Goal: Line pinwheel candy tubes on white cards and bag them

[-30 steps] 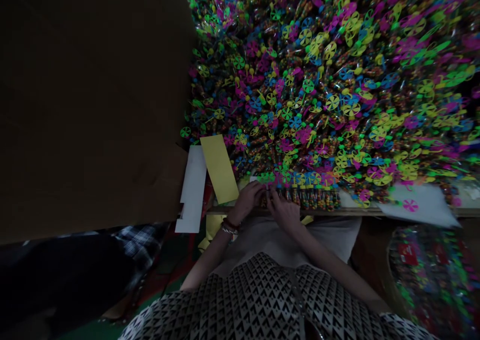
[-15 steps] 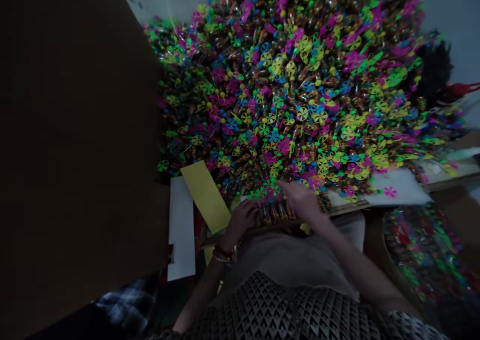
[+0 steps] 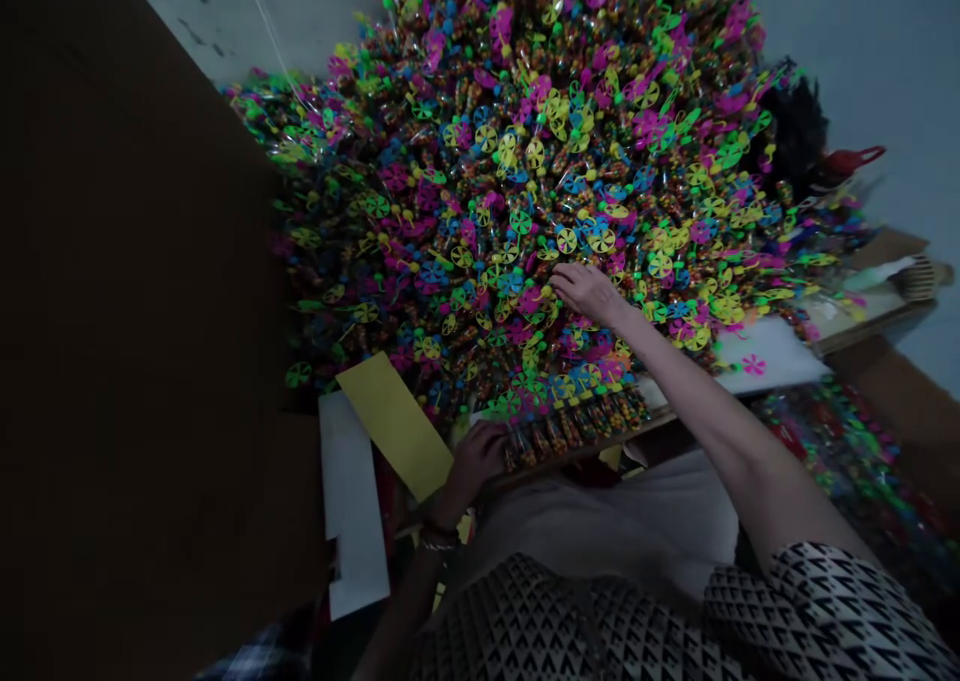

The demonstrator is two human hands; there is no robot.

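Note:
My right hand (image 3: 589,293) reaches over a large heap of candy-filled clear tubes (image 3: 420,231) with bright pinwheel tops. Its fingers are bent down into the heap, and whatever they pinch is hidden. Along the near table edge, several such tubes form a neat row (image 3: 574,426), side by side, with their pinwheel tops (image 3: 585,381) pointing away from me. At the row's left end rests my left hand (image 3: 480,456). Its fingers are loosely bent and slightly apart, touching or very near the end tube; no held item shows.
A yellow card (image 3: 397,426) overlaps a white board (image 3: 352,506) on the left. Beyond them stands a big dark cardboard panel (image 3: 150,361). A white sheet (image 3: 772,356) lies on the table at right, above a container of similar packed toys (image 3: 832,461).
My right hand has moved from the row up and away into the heap, uncovering more of the row. My left hand remains by the row's left end. The camera view has shifted.

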